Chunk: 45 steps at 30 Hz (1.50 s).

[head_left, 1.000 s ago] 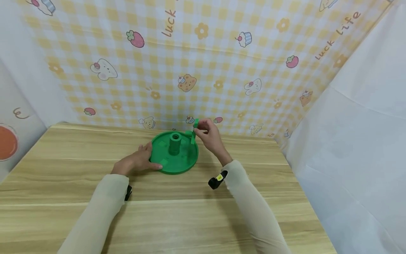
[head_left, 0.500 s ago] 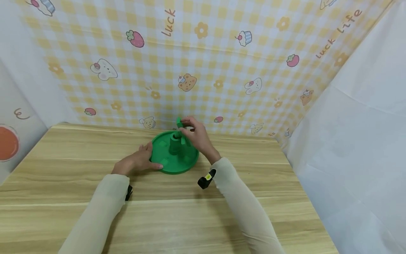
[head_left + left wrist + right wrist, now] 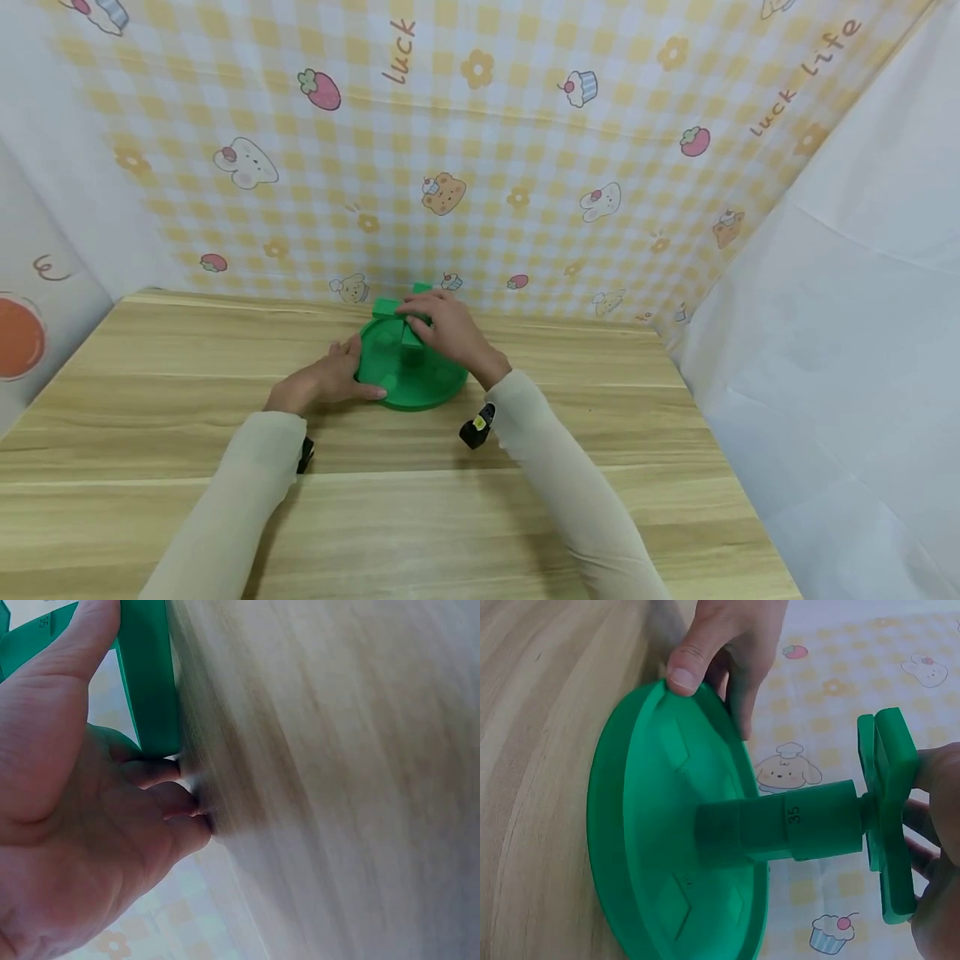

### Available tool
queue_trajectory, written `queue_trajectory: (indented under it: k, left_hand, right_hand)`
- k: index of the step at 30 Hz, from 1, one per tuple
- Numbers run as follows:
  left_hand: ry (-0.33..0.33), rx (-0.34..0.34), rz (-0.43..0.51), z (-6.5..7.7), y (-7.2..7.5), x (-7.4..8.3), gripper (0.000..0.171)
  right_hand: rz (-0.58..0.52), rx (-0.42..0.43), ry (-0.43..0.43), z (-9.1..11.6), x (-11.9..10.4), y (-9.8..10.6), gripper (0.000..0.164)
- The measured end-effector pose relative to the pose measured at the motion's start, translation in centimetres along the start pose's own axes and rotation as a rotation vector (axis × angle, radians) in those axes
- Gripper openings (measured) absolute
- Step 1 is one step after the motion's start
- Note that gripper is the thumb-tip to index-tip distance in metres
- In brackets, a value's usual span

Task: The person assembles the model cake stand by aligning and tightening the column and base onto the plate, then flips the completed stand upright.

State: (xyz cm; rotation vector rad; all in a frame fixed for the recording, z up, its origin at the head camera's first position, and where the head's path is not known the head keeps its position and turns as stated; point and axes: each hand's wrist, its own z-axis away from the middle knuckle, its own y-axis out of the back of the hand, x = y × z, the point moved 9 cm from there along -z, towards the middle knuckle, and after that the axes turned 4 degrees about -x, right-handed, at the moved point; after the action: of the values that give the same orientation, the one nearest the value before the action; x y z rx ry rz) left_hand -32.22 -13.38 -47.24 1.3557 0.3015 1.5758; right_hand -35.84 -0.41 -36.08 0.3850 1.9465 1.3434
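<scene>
A round green base (image 3: 416,393) with a raised rim lies on the wooden table, and a ribbed post marked 35 (image 3: 825,819) stands up from its middle. My left hand (image 3: 322,381) grips the base's left edge, its thumb over the rim and its fingers along the outside. On top of the post sits a green piece with several flat arms (image 3: 891,802), its short stem at the post's mouth. My right hand (image 3: 448,331) holds this piece from above and behind. In the head view that hand covers part of the piece and most of the post.
The wooden table (image 3: 420,517) ends at a wall covering (image 3: 480,150) with yellow checks and cartoon prints, close behind the base. A white cloth (image 3: 840,350) hangs at the right. Black wrist cameras (image 3: 476,427) sit at both cuffs.
My right hand has carried the armed piece leftward from the base's right side onto the post and turned its arms level. The left hand and base have stayed put.
</scene>
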Motion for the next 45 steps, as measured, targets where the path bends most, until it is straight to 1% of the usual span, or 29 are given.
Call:
queue_trajectory:
  k: [5, 9, 12, 15, 18, 20, 22, 26, 30, 34, 39, 42, 45]
  left_hand:
    - [0.007, -0.009, 0.000, 0.1, 0.0, 0.1, 0.116]
    - [0.014, -0.011, 0.002, 0.2, 0.0, 0.2, 0.115]
    - [0.015, -0.010, 0.003, 0.2, 0.0, 0.2, 0.115]
    - [0.017, -0.012, 0.004, 0.3, 0.0, 0.2, 0.117]
    - [0.020, -0.017, 0.009, 0.4, -0.1, 0.2, 0.117]
    - [0.024, -0.022, 0.006, 0.4, -0.1, 0.1, 0.118]
    - [0.031, -0.025, 0.002, 0.3, -0.1, -0.1, 0.117]
    - [0.033, -0.026, -0.007, 0.2, -0.1, -0.2, 0.116]
    - [0.027, -0.024, -0.002, 0.1, -0.2, -0.2, 0.116]
    - [0.025, -0.022, 0.005, 0.1, -0.2, -0.1, 0.117]
    - [0.021, -0.011, 0.009, 0.2, -0.1, -0.1, 0.117]
    - [0.018, -0.006, 0.004, 0.2, 0.0, 0.0, 0.116]
    - [0.013, -0.007, 0.003, 0.1, 0.0, 0.1, 0.117]
  right_hand:
    - [0.092, -0.008, -0.042, 0.0, 0.0, -0.3, 0.029]
    - [0.137, 0.004, -0.046, 0.1, -0.2, -0.2, 0.030]
    - [0.091, 0.039, -0.042, 0.2, -0.1, 0.2, 0.031]
    - [0.005, 0.115, -0.071, 0.6, 0.7, 1.3, 0.030]
    - [-0.099, 0.196, -0.115, 1.6, 2.0, 2.4, 0.026]
    - [-0.149, 0.223, -0.137, 2.3, 2.9, 2.9, 0.023]
    - [-0.188, 0.228, -0.151, 2.9, 3.6, 3.0, 0.020]
    - [-0.221, 0.215, -0.162, 3.6, 4.5, 2.9, 0.017]
    - [-0.220, 0.191, -0.159, 3.7, 4.6, 2.8, 0.016]
    - [-0.208, 0.130, -0.163, 3.7, 4.4, 2.4, 0.016]
    - [-0.167, 0.031, -0.171, 3.6, 4.1, 1.9, 0.024]
    - [-0.144, 0.006, -0.164, 3.5, 4.0, 1.8, 0.028]
    - [-0.136, 0.002, -0.160, 3.5, 4.0, 1.8, 0.028]
